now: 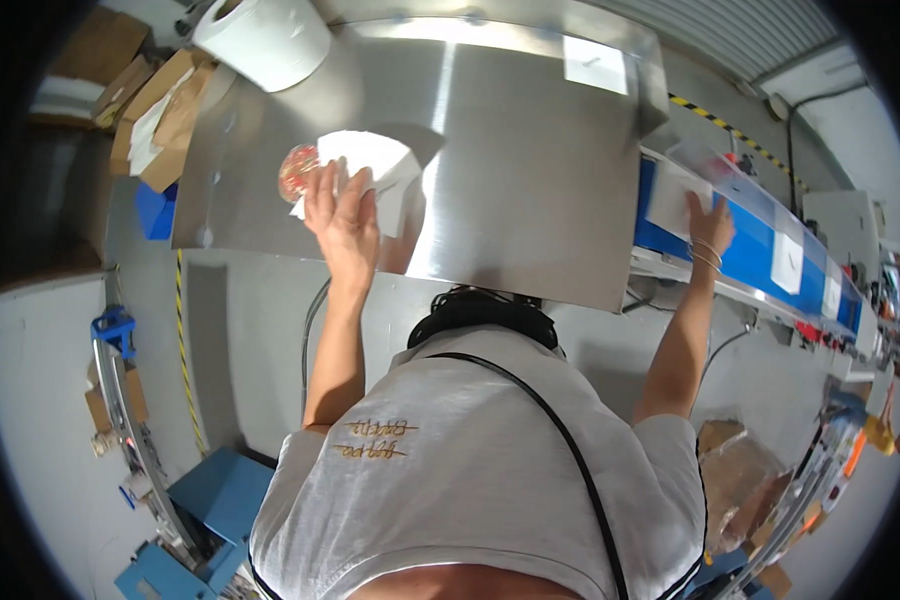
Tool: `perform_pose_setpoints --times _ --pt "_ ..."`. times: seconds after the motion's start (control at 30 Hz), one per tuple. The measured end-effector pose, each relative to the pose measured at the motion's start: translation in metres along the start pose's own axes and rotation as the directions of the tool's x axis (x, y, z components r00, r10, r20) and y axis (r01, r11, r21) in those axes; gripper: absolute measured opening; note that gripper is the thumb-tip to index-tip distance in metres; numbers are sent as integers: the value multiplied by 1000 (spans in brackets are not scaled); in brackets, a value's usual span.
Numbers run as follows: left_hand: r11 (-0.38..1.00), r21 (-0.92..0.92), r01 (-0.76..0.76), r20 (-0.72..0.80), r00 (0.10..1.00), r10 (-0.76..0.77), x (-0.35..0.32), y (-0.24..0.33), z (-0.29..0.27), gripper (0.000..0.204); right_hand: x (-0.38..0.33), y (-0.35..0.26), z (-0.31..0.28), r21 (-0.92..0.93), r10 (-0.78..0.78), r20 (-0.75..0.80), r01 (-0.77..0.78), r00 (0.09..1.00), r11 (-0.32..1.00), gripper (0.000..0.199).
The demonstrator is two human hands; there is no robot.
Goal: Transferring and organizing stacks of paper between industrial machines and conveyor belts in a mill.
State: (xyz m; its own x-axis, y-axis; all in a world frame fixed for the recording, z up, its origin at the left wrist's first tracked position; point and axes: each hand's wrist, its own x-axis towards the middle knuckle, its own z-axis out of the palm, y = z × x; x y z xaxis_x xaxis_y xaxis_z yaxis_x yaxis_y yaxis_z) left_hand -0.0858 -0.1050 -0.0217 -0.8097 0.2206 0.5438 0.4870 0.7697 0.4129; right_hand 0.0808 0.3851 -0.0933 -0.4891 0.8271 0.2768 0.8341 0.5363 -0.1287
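Note:
On the left part of the steel table, my left hand [342, 215] lies with fingers stretched over a small pile of white flat packets or sheets [390, 165]. Beside its fingertips is a round, clear-looking item with a red pattern [298, 172]; its kind cannot be made out. My right hand [710, 228] reaches over the blue conveyor belt [750, 245] at the right. Its thumb and fingers are at the edge of a white flat packet [673, 198], gripping it. Further white packets [787, 262] lie spaced along the belt.
The steel table [530, 170] carries a white bucket-like container [265, 45] at the far left and a white sheet [595, 65] at the far right. Clear guards [745, 185] edge the belt. Open cardboard boxes [160, 125] and a blue bin [156, 210] stand left.

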Motion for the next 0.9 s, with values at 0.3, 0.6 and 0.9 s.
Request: perform_pose_setpoints --times 0.3,0.6,0.9 --pt "998 -4 -55 57 997 55 5 4 -7 27 -111 -266 -55 928 -898 152 253 412 273 52" --pt "968 231 101 72 990 -121 13 -5 -23 61 -117 -270 -43 920 -891 345 -292 294 260 42" --pt "962 -235 139 164 981 -101 -5 49 18 43 -10 -16 -10 705 -194 301 -81 934 705 43"
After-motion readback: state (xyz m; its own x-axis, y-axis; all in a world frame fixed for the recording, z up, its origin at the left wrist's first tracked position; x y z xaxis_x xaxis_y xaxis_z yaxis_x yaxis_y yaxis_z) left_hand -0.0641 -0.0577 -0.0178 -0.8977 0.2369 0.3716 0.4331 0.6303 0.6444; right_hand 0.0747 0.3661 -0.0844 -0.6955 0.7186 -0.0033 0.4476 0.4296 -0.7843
